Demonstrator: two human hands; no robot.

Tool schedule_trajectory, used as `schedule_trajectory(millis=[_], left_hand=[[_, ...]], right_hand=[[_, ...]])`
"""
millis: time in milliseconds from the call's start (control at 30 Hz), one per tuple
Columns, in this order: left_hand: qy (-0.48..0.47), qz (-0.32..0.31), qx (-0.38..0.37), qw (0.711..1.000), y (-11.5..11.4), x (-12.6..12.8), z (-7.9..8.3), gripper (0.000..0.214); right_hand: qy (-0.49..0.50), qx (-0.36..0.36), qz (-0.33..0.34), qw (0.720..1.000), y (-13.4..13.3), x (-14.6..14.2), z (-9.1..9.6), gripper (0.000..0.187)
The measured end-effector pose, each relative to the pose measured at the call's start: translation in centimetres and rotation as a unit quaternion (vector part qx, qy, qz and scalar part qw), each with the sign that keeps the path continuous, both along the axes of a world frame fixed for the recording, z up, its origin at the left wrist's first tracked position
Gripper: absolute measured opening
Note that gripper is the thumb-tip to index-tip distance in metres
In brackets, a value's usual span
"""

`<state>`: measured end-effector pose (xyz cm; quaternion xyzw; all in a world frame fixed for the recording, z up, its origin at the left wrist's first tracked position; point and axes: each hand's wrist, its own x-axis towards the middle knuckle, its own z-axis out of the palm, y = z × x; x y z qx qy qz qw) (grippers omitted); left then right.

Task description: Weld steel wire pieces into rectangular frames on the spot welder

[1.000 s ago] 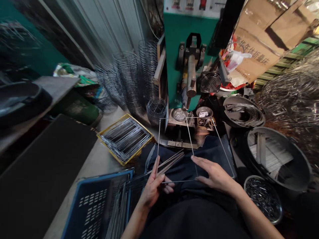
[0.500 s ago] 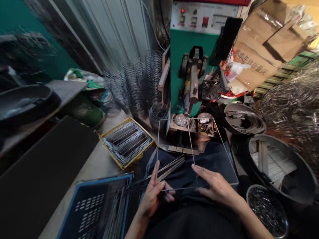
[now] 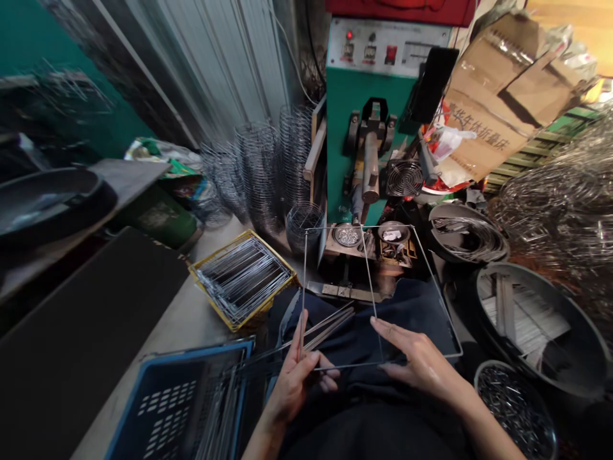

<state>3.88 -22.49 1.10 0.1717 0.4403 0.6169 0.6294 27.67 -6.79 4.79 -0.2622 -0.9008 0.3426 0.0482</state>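
A rectangular wire frame [image 3: 370,275] with a crossing middle wire is held out over my lap. Its far edge lies under the rod-like tip of the green machine [image 3: 357,211]. My left hand [image 3: 297,377] closes on the near left corner, the thumb pressed over the wire. My right hand [image 3: 414,358] grips the middle wire between fingertips and thumb near the near edge; the frame's right part extends beyond that hand. Several loose wire rods [image 3: 330,326] lie across my lap beside my left hand.
A yellow crate [image 3: 194,271] of wire pieces and a blue crate [image 3: 143,390] of rods stand left. Stacked wire baskets [image 3: 258,172] rise behind. Small dishes [image 3: 348,235] sit under the machine; basins of rods [image 3: 575,377] and small metal parts [image 3: 510,402] stand right.
The camera view has tilted up slightly, so the machine appears lower. Both hands keep their grip on the wire frame, which has barely shifted relative to the machine's tip.
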Motion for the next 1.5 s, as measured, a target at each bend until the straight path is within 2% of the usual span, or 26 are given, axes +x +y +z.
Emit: schedule_trajectory(millis=[333, 467, 567, 667, 767, 900, 1033, 1200, 1500], left_hand=[[0.002, 0.003, 0.011, 1.000, 0.7, -0.4, -0.4, 0.089], [0.003, 0.001, -0.006, 1.000, 0.5, -0.3, -0.5, 0.091], [0.009, 0.008, 0.002, 1.000, 1.4, -0.6, -0.7, 0.091], [0.024, 0.011, 0.037, 0.999, 4.5, -2.2, -1.0, 0.090], [0.036, 0.010, 0.073, 0.997, 9.8, -4.9, -1.2, 0.093], [0.042, 0.021, 0.103, 0.994, 17.3, -8.7, -0.8, 0.097], [0.033, 0.028, 0.112, 0.993, 22.2, -11.2, -0.3, 0.093], [0.016, 0.037, 0.122, 0.992, 24.6, -12.7, -0.5, 0.096], [0.017, 0.033, 0.130, 0.991, 25.7, -13.1, 0.1, 0.094]], right_hand=[[0.016, -0.003, -0.003, 1.000, 0.5, -0.3, 0.1, 0.084], [-0.002, -0.007, -0.021, 1.000, 0.1, -0.4, 0.5, 0.077], [-0.004, 0.007, -0.035, 0.999, 0.6, -0.8, 0.0, 0.072], [0.011, 0.051, -0.051, 0.997, 3.1, -2.2, -0.8, 0.069], [0.039, 0.104, -0.073, 0.991, 8.0, -4.6, -1.3, 0.070], [0.038, 0.194, -0.117, 0.973, 15.4, -8.0, -0.5, 0.072], [0.044, 0.245, -0.112, 0.962, 20.6, -9.9, 0.7, 0.062], [0.077, 0.250, -0.103, 0.960, 23.4, -11.0, 1.0, 0.057], [0.135, 0.242, -0.125, 0.953, 24.8, -11.7, 0.3, 0.048]])
